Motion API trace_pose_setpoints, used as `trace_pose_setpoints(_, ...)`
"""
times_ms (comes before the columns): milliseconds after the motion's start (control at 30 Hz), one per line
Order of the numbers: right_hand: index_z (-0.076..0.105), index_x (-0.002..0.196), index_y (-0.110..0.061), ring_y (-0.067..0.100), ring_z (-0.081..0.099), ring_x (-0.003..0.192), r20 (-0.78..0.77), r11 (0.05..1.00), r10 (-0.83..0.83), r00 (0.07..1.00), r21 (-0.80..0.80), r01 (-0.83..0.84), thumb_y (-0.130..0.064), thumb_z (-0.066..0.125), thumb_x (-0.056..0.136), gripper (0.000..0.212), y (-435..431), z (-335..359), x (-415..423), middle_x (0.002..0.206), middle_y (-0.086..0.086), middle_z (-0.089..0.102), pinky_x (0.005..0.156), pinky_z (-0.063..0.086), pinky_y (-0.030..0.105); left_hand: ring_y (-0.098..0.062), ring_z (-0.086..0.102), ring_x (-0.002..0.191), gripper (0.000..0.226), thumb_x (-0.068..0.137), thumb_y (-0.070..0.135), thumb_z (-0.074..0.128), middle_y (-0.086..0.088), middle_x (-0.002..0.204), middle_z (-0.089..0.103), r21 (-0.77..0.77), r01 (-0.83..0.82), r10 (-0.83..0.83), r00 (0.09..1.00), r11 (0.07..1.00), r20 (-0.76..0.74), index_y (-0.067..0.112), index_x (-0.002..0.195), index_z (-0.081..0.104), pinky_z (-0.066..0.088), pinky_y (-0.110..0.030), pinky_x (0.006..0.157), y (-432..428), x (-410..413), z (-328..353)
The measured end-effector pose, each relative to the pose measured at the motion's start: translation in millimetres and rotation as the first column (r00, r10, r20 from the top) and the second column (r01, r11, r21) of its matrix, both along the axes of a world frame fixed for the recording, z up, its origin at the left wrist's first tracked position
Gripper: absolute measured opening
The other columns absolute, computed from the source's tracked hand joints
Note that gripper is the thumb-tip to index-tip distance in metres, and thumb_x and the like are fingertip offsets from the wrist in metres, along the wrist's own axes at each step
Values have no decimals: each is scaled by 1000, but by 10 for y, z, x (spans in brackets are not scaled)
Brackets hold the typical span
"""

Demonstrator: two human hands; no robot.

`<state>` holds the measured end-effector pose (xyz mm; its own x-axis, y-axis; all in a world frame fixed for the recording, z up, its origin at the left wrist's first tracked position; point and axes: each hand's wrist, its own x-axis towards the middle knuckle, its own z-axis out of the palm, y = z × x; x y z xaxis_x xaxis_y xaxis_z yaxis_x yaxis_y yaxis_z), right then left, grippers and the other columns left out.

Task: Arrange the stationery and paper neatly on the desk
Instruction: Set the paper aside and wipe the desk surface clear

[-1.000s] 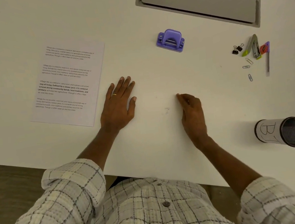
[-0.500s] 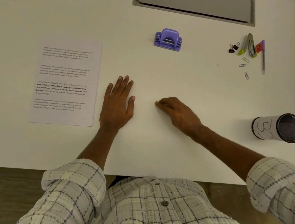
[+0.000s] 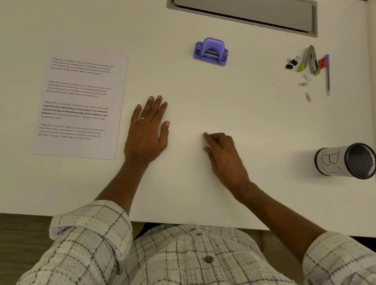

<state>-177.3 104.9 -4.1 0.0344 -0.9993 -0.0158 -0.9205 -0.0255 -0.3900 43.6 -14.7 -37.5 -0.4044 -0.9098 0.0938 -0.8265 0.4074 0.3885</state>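
Since a second ago your right hand (image 3: 226,161) has slid leftward across the white desk (image 3: 238,117) toward the frame's centre, fingers loosely curled and holding nothing; your left hand (image 3: 146,129) stays flat, palm down, fingers spread, also empty. Just left of that hand lies the white printed sheet of paper (image 3: 82,103), long axis running up the frame and tilted slightly, so your left hand is nearer it. At upper right, well apart from both hands, sits the clutter: the grey stapler (image 3: 311,59), black binder clips (image 3: 291,63) and purple pen (image 3: 327,75). Between them stands the purple hole punch (image 3: 211,51). Lower right, the black mesh pen cup (image 3: 345,162) lies on its side.
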Motion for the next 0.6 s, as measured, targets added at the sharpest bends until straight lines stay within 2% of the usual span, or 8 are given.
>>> trace_pose_setpoints(67, 56, 137, -8, 22, 52, 107, 90, 996, -94, 992, 20, 93, -24, 57, 101, 39, -52, 33, 18, 117, 8, 57, 90, 45, 23, -16, 20, 157, 55, 107, 35, 36, -1, 167, 29, -3, 0, 0, 1000, 1000, 0, 17, 158, 34, 18, -46, 128, 4, -2, 3)
trace_pose_setpoints(167, 64, 129, -18, 11, 55, 101, 267, 963, -270, 925, 76, 259, -32, 64, 96, 35, -90, 51, 19, 111, -3, 58, 88, 45, 18, -16, 19, 158, 55, 107, 35, 36, -1, 167, 29, 5, 7, -7, 1000, 1000, -4, 17, 158, 33, 17, -46, 128, 5, 0, 0)
trace_pose_setpoints(233, 69, 122, -20, 6, 58, 95, 320, 957, -290, 902, 74, 281, -33, 67, 94, 31, -111, 55, 10, 105, -6, 60, 84, 42, 9, -16, 18, 158, 55, 107, 35, 36, -1, 168, 28, 12, 7, -7, 1000, 1000, -1, 17, 159, 32, 16, -46, 129, 0, 4, 0)
trace_pose_setpoints(333, 74, 114, -18, 7, 62, 87, 280, 969, -246, 928, 45, 244, -29, 67, 94, 23, -137, 36, -6, 99, -6, 65, 79, 42, 6, -16, 17, 158, 56, 107, 35, 36, -1, 168, 27, 14, 9, -9, 1000, 1000, 2, 17, 159, 31, 15, -45, 129, 6, 11, -3)
trace_pose_setpoints(433, 73, 106, -17, 12, 63, 87, 205, 981, -190, 960, 12, 192, -26, 63, 97, 16, -183, 8, -16, 96, -2, 68, 78, 50, 20, -16, 18, 158, 55, 107, 35, 36, -2, 168, 27, 5, 9, -9, 1000, 1000, 2, 17, 159, 32, 15, -45, 129, 9, 9, 3)
trace_pose_setpoints(533, 66, 101, -14, 20, 56, 83, 72, 994, -100, 992, -33, 102, -17, 57, 100, 10, -184, -20, 15, 91, 3, 62, 70, 49, 32, -17, 19, 158, 55, 107, 35, 37, -3, 168, 28, -1, 13, -13, 1000, 1000, -9, 16, 159, 33, 16, -46, 129, 13, 12, 6)
trace_pose_setpoints(600, 62, 100, -11, 21, 51, 82, -1, 995, -99, 995, -32, 99, -6, 56, 97, 8, -181, -28, 54, 91, 6, 59, 65, 49, 35, -17, 18, 158, 56, 107, 35, 36, -3, 168, 27, 7, 15, -15, 1000, 1000, -8, 17, 159, 31, 16, -46, 129, 11, 10, 11)
